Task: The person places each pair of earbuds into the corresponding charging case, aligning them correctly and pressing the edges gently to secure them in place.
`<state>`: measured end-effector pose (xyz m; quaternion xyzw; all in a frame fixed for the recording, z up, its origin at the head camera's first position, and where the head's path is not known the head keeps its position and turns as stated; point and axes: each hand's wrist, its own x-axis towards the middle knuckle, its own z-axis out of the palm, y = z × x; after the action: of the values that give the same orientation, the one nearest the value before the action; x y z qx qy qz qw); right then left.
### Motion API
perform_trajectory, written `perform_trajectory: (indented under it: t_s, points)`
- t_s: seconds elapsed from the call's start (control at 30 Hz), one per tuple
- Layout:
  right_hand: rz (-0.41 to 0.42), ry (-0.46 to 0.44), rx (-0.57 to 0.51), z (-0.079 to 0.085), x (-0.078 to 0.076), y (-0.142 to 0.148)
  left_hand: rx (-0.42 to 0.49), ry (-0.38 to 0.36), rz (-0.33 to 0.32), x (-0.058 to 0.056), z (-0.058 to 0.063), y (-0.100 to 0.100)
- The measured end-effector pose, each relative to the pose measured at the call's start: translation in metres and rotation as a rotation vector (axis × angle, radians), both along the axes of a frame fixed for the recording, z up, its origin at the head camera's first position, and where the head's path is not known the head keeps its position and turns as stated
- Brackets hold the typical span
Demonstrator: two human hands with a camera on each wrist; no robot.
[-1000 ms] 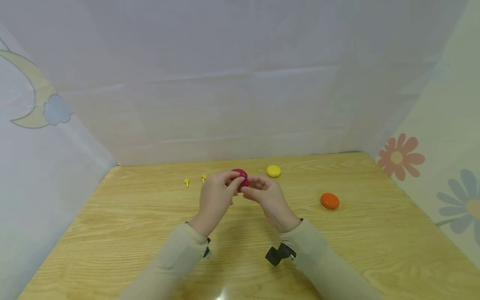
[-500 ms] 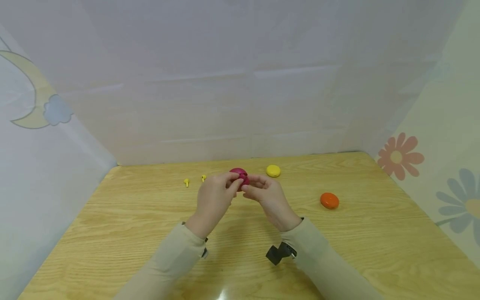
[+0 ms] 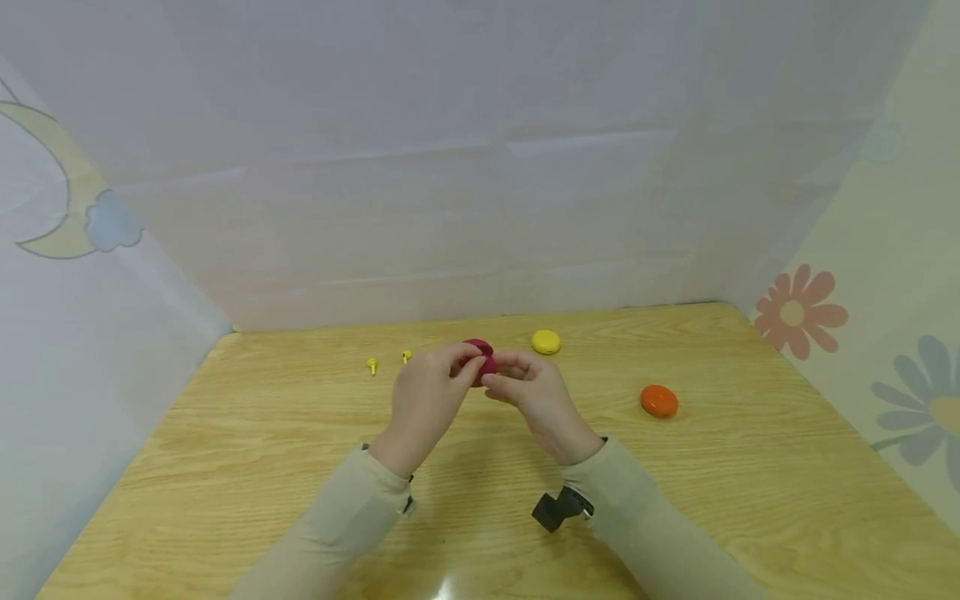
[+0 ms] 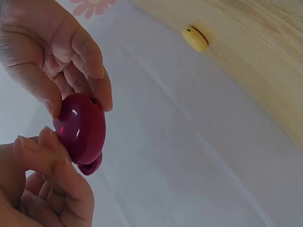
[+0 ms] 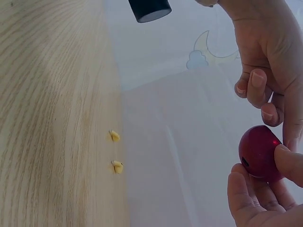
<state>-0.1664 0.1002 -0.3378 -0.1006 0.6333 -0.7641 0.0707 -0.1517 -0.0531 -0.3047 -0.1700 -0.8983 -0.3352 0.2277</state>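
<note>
A magenta, rounded earbud case (image 3: pixel 489 367) is held up over the table between both hands, its lid (image 3: pixel 477 343) raised. The right hand (image 3: pixel 543 400) grips its right side, thumb in front and fingers behind. At the opening, the left hand (image 3: pixel 431 400) has thumb and index fingertip pinched together at the case's edge; what lies between them is hidden. In the left wrist view the glossy case (image 4: pixel 81 128) shows its rounded shell. The right wrist view shows the case (image 5: pixel 259 153) in the right hand's fingers (image 5: pixel 246 198), with a small dark slot.
Two yellow earbuds (image 3: pixel 372 366) lie on the wooden table (image 3: pixel 262 433) left of the hands. A yellow case (image 3: pixel 546 342) sits behind and right, and an orange case (image 3: pixel 659 402) farther right. Pale cloth walls stand behind and at both sides.
The left fingertips have shifted slightly at the case's opening, and the case has tilted so more of the lid's inside shows. The right hand keeps its grip nearly still.
</note>
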Motion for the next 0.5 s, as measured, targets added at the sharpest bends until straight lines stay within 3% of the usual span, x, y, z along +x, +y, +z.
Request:
perform_trajectory:
  t_s: [0.33,0.5]
  points:
    - [-0.008,-0.008,0.002,0.0004,-0.0014,0.0003,0.015,-0.013,0.047,0.0032,0.001,-0.0024]
    - [-0.026,-0.021,0.003,0.0011,-0.0021,0.0013,0.132,-0.038,0.057,0.0022,-0.0048,-0.0091]
